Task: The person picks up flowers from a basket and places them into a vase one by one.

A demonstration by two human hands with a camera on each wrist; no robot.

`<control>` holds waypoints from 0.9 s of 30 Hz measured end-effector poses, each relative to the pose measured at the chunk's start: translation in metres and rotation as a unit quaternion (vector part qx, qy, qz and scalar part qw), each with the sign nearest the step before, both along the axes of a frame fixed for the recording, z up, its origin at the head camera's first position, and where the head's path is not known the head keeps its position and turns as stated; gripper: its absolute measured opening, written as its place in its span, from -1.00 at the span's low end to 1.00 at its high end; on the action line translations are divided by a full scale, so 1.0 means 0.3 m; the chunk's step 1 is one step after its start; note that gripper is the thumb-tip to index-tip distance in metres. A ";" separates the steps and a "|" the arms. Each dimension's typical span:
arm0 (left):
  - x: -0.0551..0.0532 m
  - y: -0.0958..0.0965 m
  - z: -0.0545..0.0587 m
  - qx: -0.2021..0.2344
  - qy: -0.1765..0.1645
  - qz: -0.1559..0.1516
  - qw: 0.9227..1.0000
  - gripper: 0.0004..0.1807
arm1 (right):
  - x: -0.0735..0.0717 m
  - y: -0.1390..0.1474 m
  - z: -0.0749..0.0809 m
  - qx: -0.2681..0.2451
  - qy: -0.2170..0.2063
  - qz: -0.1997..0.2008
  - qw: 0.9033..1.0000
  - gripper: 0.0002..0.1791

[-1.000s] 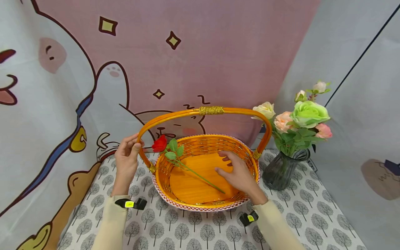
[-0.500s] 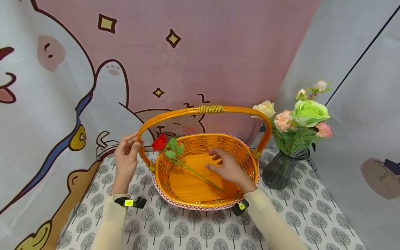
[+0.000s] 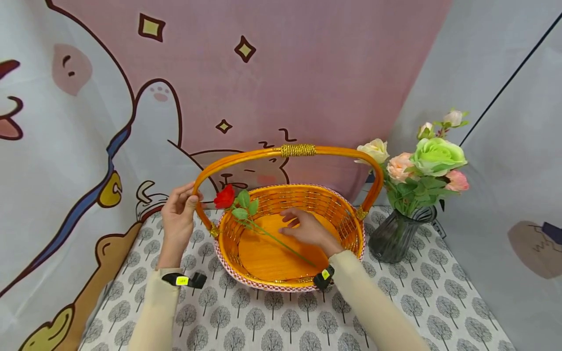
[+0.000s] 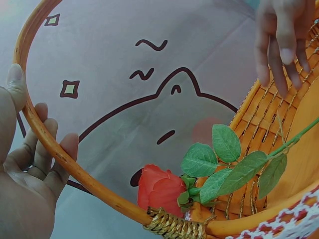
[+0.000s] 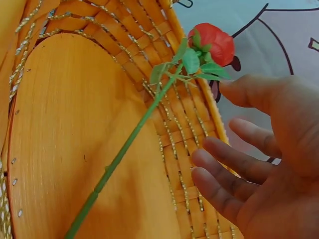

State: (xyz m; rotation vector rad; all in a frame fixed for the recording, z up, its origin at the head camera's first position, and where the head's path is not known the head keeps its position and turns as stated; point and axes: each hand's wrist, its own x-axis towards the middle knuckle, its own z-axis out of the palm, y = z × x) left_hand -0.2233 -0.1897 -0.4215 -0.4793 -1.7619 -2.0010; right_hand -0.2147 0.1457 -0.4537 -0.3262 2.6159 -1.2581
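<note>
An orange woven basket with a tall arched handle stands on the table. My left hand holds the handle's left side between thumb and fingers, which the left wrist view also shows. A red artificial rose leans across the basket, its bloom over the left rim and its green stem slanting down toward the front right. Over the basket's inside hovers my right hand, fingers loosely bent and apart from the stem. Nothing lies between its thumb and fingers in the right wrist view.
To the right of the basket stands a dark glass vase with several artificial flowers. A tree-print cloth covers the table. Behind it hangs a cartoon-printed backdrop.
My right hand has moved left across the basket, toward the rose's leaves. The left hand keeps its hold on the handle, and the basket and rose have stayed in place.
</note>
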 end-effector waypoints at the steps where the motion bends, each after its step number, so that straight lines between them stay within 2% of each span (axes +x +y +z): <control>1: -0.001 0.000 0.000 0.001 0.001 0.000 1.000 -0.62 | -0.007 -0.004 -0.005 -0.003 -0.004 0.003 1.000 -0.47; 7: 0.004 -0.002 -0.001 0.010 0.002 -0.002 1.000 -0.62 | -0.052 -0.030 -0.056 -0.022 -0.044 0.016 0.999 -0.56; 11: 0.004 -0.001 0.003 0.003 0.000 0.000 1.000 -0.63 | -0.074 -0.041 -0.086 -0.016 -0.059 0.022 0.998 -0.62; 19: -0.001 -0.005 0.002 -0.009 -0.001 0.009 1.000 -0.62 | -0.079 -0.070 -0.080 -0.018 -0.095 0.056 0.994 -0.60; 27: -0.001 -0.001 -0.005 -0.013 -0.011 0.016 1.000 -0.62 | -0.090 -0.095 -0.104 0.004 -0.089 0.062 0.994 -0.73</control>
